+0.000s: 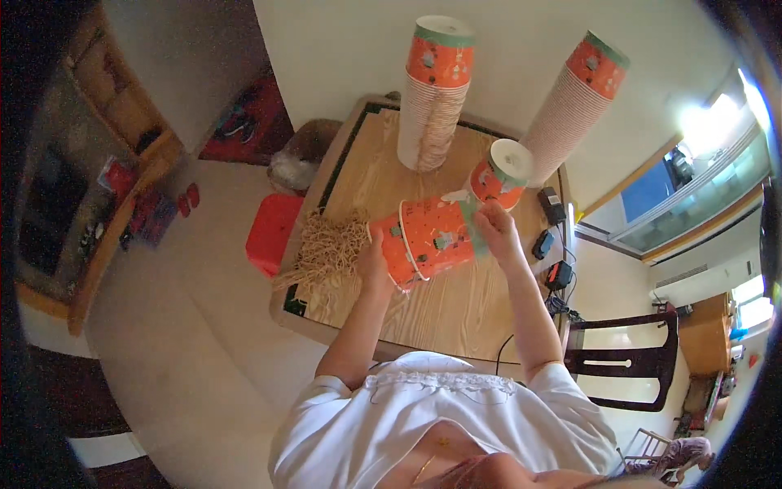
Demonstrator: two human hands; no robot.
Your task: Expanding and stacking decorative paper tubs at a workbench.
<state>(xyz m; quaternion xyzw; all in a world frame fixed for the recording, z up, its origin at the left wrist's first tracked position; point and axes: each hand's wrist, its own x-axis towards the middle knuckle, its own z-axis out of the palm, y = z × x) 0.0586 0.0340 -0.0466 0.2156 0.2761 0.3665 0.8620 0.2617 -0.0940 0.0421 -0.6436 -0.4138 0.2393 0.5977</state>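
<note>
Two nested orange paper buckets [441, 241] with green bottoms lie tilted on their side above the table, their rims toward the left. My left hand [373, 262] is wrapped round the rim end, its fingers partly hidden by the buckets. At the green bottom end, my right hand [498, 231] is closed in a pinch; what its fingertips hold is hidden. Just beyond it stands a shorter orange and green bucket stack [497, 181], upside down. A heap of tan twisted cords [330, 248] lies beside my left hand.
Two tall stacks of upside-down paper buckets, one at the back [436, 106] and one leaning at back right [577, 102], rise from the wooden table [358, 167]. Black adapters [551, 205] and cables line its right edge. A red bin [273, 232] and dark chair [623, 360] flank the table.
</note>
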